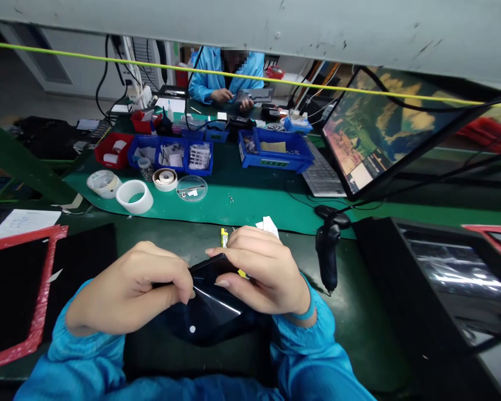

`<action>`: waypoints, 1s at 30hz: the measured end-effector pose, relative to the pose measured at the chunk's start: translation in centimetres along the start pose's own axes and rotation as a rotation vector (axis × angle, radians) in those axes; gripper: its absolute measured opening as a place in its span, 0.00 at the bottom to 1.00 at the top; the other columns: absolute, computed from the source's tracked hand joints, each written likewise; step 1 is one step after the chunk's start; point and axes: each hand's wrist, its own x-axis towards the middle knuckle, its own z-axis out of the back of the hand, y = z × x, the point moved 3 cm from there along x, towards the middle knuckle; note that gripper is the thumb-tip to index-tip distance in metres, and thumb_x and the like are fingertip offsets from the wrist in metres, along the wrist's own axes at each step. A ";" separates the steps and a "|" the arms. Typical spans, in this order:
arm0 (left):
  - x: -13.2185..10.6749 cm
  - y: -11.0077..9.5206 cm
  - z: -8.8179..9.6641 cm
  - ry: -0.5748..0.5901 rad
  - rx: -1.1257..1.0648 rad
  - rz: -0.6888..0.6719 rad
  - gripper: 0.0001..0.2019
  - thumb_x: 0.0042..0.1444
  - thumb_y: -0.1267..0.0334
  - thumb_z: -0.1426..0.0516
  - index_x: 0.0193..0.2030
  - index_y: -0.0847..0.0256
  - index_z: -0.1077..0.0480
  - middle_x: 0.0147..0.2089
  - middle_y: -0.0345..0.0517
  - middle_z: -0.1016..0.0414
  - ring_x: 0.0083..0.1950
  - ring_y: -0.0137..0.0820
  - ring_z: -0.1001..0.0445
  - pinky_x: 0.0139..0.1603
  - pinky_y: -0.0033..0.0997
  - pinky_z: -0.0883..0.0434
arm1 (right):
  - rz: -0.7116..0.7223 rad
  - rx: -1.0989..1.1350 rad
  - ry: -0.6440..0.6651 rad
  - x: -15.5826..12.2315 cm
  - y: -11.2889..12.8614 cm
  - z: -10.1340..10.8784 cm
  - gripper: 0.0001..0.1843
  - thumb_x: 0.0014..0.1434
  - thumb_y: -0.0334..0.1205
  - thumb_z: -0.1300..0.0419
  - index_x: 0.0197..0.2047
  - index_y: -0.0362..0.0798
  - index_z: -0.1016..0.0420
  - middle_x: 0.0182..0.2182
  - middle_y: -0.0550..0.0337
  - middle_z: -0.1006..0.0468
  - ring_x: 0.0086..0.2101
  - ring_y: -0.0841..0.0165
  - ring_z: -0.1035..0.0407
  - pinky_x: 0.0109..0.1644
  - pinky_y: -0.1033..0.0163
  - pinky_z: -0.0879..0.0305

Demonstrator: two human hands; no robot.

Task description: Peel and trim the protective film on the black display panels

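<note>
A dark glossy panel (217, 317), with a bright streak of reflection and a small white round dot, is held tilted in front of me. My left hand (137, 287) pinches at its left edge, thumb against bent fingers. Around the upper right corner, my right hand (263, 267) has its thumb on the near face and its fingers behind. Part of the panel is hidden by both hands. Just beyond the right hand are a small yellow item (224, 237) and a scrap of white paper (268, 225).
A black electric screwdriver (328, 253) hangs at right. Black foam (379, 278) lies beyond it. A red-wrapped panel (45, 301) lies left. Tape rolls (134, 196), blue bins (275, 161), a keyboard (323, 172) and a monitor (376, 128) are at the back; a co-worker (209, 78) sits opposite.
</note>
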 end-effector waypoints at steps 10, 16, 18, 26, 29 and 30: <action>0.2 0.1 -0.1 0.017 0.070 -0.015 0.13 0.65 0.80 0.47 0.38 0.58 0.27 0.29 0.35 0.27 0.29 0.23 0.29 0.32 0.23 0.36 | 0.003 0.004 -0.017 0.0 -0.2 -0.1 0.11 0.74 0.42 0.39 0.50 0.43 0.19 0.29 0.58 0.21 0.30 0.67 0.27 0.36 0.60 0.29; 0.1 0.0 -0.2 0.003 0.124 -0.053 0.14 0.65 0.81 0.47 0.39 0.58 0.28 0.29 0.35 0.28 0.28 0.24 0.30 0.32 0.25 0.37 | -0.001 -0.018 -0.008 0.0 -0.4 -0.2 0.12 0.74 0.41 0.39 0.49 0.41 0.19 0.29 0.57 0.21 0.30 0.67 0.28 0.36 0.59 0.31; 0.1 0.0 -0.2 -0.010 0.140 -0.068 0.14 0.64 0.82 0.47 0.39 0.58 0.29 0.29 0.35 0.29 0.28 0.24 0.31 0.31 0.25 0.37 | -0.016 -0.024 -0.007 0.0 -0.4 -0.3 0.12 0.74 0.41 0.39 0.49 0.42 0.19 0.28 0.57 0.21 0.30 0.67 0.28 0.36 0.59 0.31; 0.3 0.3 -0.8 -0.042 0.219 -0.066 0.13 0.65 0.81 0.47 0.40 0.58 0.29 0.31 0.34 0.27 0.30 0.23 0.29 0.33 0.24 0.36 | -0.081 -0.013 -0.047 0.2 -0.9 -0.3 0.13 0.74 0.39 0.39 0.37 0.44 0.18 0.26 0.58 0.21 0.27 0.68 0.30 0.33 0.60 0.34; 0.4 0.4 -0.8 -0.069 0.253 -0.048 0.14 0.66 0.82 0.48 0.40 0.58 0.29 0.32 0.34 0.25 0.31 0.23 0.28 0.33 0.24 0.35 | -0.223 -0.033 -0.145 0.2 -1.7 0.5 0.19 0.76 0.37 0.42 0.31 0.45 0.20 0.23 0.59 0.23 0.26 0.69 0.30 0.32 0.61 0.35; 0.3 0.5 -0.8 -0.073 0.270 -0.043 0.14 0.66 0.81 0.48 0.40 0.58 0.29 0.32 0.34 0.26 0.31 0.23 0.28 0.33 0.24 0.35 | -0.291 -0.049 -0.216 0.1 -2.1 1.0 0.21 0.76 0.38 0.42 0.30 0.45 0.20 0.22 0.60 0.24 0.25 0.70 0.30 0.31 0.62 0.36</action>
